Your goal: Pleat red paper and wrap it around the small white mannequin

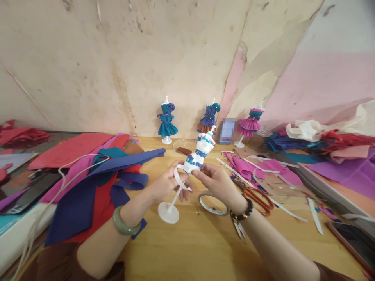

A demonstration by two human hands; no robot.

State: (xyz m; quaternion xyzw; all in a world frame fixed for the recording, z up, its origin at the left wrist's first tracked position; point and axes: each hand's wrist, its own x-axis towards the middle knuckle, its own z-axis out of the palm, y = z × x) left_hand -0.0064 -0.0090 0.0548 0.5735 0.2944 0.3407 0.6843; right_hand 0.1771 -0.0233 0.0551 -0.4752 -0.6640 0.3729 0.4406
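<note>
Clock positions are taken from the white dress form (pixel 204 149), which I hold above the desk (pixel 164 257), its neck tilted toward one o'clock and its round base (pixel 168 214) toward seven. My left hand (pixel 170 180) has its grip curled about the lower form and pole; some fingers are hidden. My right hand (pixel 216 180) has its grip closed, thumb and fingers pinching the lower hip. A white strip (pixel 177 178) loops over the left fingers. Noted on the desk: tape roll (pixel 213 211) between five and six, orange-handled scissors (pixel 247 192) at four.
</note>
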